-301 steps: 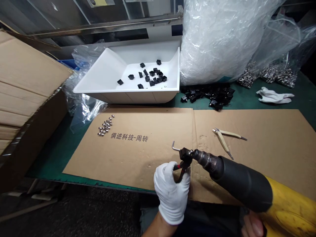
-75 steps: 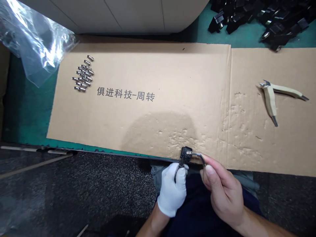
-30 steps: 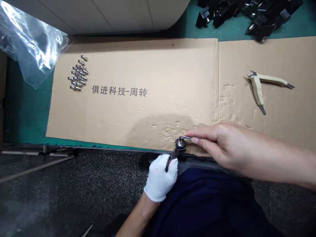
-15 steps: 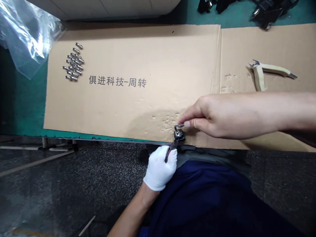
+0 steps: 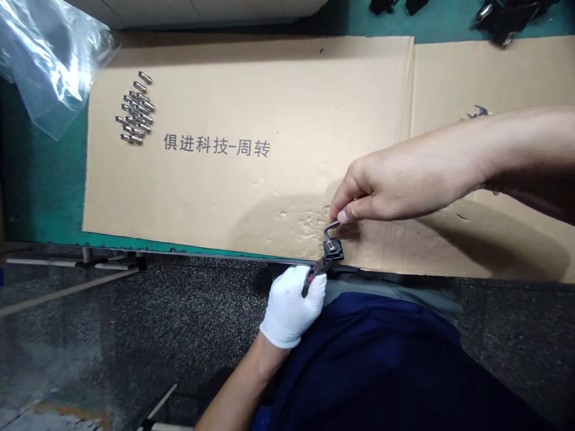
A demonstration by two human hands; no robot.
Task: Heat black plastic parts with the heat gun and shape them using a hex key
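- Head view, far left: a clear plastic bag (image 5: 58, 66) lies on the green table (image 5: 40, 203), overlapping the corner of the cardboard sheet (image 5: 215, 203).
- Next, small metal pins (image 5: 136, 117) lie loose in a slanting cluster on the cardboard; with nothing around them, they look like work left to do.
- Below centre, the gloved left hand (image 5: 291, 306) is closed around a pair of pliers (image 5: 320, 267) at the table's front edge.
- Just right of that, the pliers' nose meets the black block (image 5: 336, 250), apparently gripping it over the cardboard's near edge. A silver bit (image 5: 331, 245) shows on top, so this piece seems partly done; how deep it sits cannot be told.
- A bent metal key (image 5: 333, 226) has its lower end at that silver bit.
- The bare right hand (image 5: 386, 185) pinches the key's other end between thumb and fingers.
- Farther right, the cutters (image 5: 480, 111) lie mostly hidden by the forearm, out of use.
- At top right, more black blocks (image 5: 507, 21), some showing shiny metal, are probably finished ones; the picture's edge cuts them off.
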